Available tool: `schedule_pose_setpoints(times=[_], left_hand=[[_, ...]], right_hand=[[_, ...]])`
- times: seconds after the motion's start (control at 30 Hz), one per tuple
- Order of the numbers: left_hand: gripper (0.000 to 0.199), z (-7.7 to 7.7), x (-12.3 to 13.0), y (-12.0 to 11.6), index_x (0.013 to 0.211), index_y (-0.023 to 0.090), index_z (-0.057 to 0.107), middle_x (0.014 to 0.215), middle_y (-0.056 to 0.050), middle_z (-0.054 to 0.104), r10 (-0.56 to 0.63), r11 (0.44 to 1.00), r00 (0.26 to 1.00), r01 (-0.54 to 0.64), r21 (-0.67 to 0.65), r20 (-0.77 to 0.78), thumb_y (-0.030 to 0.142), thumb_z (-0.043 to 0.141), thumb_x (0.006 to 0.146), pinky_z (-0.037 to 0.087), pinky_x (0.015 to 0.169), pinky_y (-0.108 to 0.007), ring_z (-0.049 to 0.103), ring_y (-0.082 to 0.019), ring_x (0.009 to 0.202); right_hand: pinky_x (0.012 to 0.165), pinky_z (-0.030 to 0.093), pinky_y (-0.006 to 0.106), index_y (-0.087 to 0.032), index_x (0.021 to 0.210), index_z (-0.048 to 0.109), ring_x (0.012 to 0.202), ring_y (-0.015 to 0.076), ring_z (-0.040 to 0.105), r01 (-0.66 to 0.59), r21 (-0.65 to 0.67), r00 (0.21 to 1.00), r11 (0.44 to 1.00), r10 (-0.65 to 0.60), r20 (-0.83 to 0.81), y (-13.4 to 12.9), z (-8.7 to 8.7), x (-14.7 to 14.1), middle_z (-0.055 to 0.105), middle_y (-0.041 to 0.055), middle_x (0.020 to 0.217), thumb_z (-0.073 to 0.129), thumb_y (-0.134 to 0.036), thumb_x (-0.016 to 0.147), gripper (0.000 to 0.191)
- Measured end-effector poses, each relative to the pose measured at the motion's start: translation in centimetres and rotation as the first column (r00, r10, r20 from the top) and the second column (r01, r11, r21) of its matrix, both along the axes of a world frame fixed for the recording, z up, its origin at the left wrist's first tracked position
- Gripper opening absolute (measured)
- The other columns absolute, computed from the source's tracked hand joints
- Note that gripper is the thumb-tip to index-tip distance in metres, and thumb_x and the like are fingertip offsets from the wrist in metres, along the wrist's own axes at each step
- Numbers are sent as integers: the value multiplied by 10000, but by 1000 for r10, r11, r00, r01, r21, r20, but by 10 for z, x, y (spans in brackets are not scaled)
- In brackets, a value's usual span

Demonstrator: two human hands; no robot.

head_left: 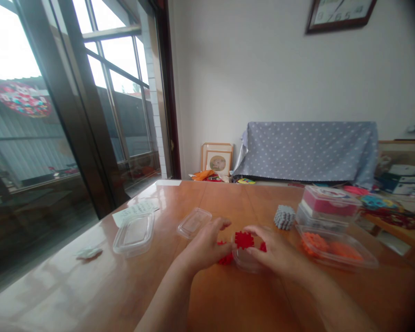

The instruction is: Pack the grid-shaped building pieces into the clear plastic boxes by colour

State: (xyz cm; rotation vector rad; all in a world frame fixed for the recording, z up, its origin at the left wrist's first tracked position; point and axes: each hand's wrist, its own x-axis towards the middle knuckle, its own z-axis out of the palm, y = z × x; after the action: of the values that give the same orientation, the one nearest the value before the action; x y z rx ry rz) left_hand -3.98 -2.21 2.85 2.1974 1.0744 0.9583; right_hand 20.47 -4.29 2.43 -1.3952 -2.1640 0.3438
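Observation:
Over the near middle of the table, my right hand (270, 249) pinches a red toothed flat piece (244, 240) between thumb and fingers. Another bit of red shows beside its palm. Just left of it is my left hand (207, 244), curved, with thumb and index finger apart. Its thumb overlaps more red toothed pieces (225, 259), partly hidden behind it; contact with them is hard to make out. Below the held piece, between the hands, sits a small clear plastic container (247, 263). The right hand hides part of its rim.
A grey block of toothed pieces (284, 217) stands beyond my right hand. Farther right are a clear tub with orange pieces (332, 249) and stacked boxes (328, 203). Leftward lie a clear lid (194, 222), a clear container (134, 235), a paper sheet (134, 211) and a small packet (88, 252).

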Motion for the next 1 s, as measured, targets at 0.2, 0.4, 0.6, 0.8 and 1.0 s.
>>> schedule_pose_setpoints(times=[0.2,0.4,0.6,0.8,1.0], left_hand=[[284,-5,-9,10,1127,223,638,1141,-59,689,91,995,994,-88,43,-65,254,620,845,480,941,-352,626,-233,1080],[287,-13,-9,14,1113,221,648,1082,-52,703,97,995,987,-96,12,-127,269,621,831,494,876,-345,645,-232,1005],[277,-16,-10,16,1100,210,650,1094,-64,703,94,996,982,-94,6,-162,278,601,836,498,870,-346,645,-239,1007],[298,-21,-12,17,1120,219,643,1101,-64,700,87,996,977,-89,-3,-196,276,594,832,503,856,-339,647,-240,1008],[335,-23,-16,17,1126,228,649,1085,-64,702,98,993,952,-113,-35,-291,283,618,797,505,828,-339,651,-246,982]], right_hand=[[757,468,317,-260,1021,695,872,220,633,73,-65,989,995,-64,136,0,-1,9,673,53,980,689,-309,764,262],[680,422,277,-267,938,719,760,176,614,46,-117,984,992,-25,175,2,0,4,649,34,912,683,-364,791,180],[715,411,278,-260,938,738,799,186,622,24,-141,979,990,6,204,7,-3,4,656,32,892,697,-385,791,197],[785,442,298,-269,1082,717,878,197,636,39,-51,985,998,-30,172,7,-9,10,682,54,969,524,-304,916,258],[940,446,382,-262,1147,702,1071,231,638,-41,-28,969,999,47,244,-3,-10,5,714,78,1141,397,-321,995,346]])
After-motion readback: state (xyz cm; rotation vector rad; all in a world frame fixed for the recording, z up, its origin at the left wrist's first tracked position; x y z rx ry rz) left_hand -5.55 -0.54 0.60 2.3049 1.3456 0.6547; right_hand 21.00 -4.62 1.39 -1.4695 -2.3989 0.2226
